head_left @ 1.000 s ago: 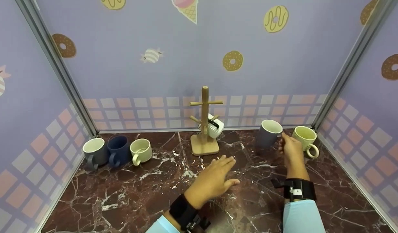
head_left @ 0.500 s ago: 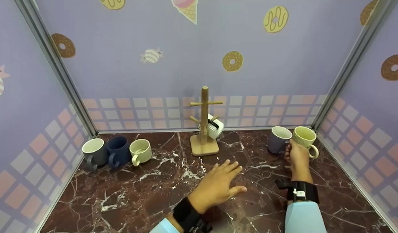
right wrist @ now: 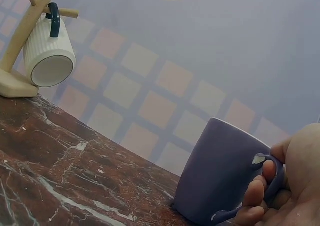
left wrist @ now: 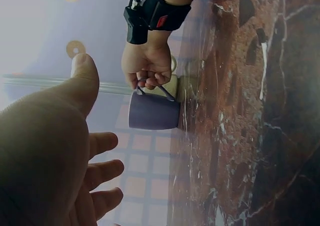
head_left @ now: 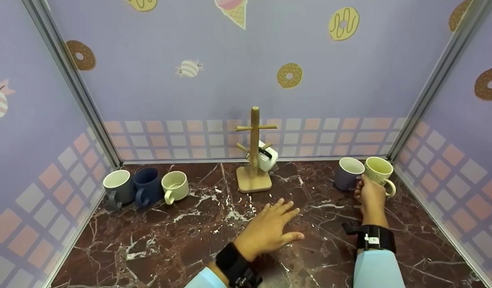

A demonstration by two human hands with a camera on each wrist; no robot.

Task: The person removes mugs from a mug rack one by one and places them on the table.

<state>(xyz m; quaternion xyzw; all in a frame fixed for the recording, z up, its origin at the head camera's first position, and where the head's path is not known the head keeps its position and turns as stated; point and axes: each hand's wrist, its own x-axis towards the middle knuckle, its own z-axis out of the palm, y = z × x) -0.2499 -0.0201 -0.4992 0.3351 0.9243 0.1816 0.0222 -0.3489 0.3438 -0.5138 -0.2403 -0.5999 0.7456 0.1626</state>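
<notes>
My right hand (head_left: 371,194) grips the handle of a purple mug (head_left: 347,176) with a white inside, its fingers curled through the loop in the right wrist view. The purple mug (right wrist: 220,171) stands upright, its base at the marble tabletop. Just right of it is a yellow-green mug (head_left: 379,169), its handle facing front right and partly behind my hand. My left hand (head_left: 265,230) is held palm down over the middle of the table with fingers spread, holding nothing. In the left wrist view, its thumb (left wrist: 86,80) and fingers are extended.
A wooden mug tree (head_left: 254,152) stands at the back middle, a white ribbed mug (right wrist: 50,50) with a dark handle hanging from a lower peg. At the left stand a grey mug (head_left: 118,186), a navy mug (head_left: 148,185) and a cream mug (head_left: 176,185). Walls enclose the back and sides.
My right hand has brought the purple mug rightward and toward me, beside the yellow-green mug, and lowered it. My left hand has shifted slightly right with its fingers more spread.
</notes>
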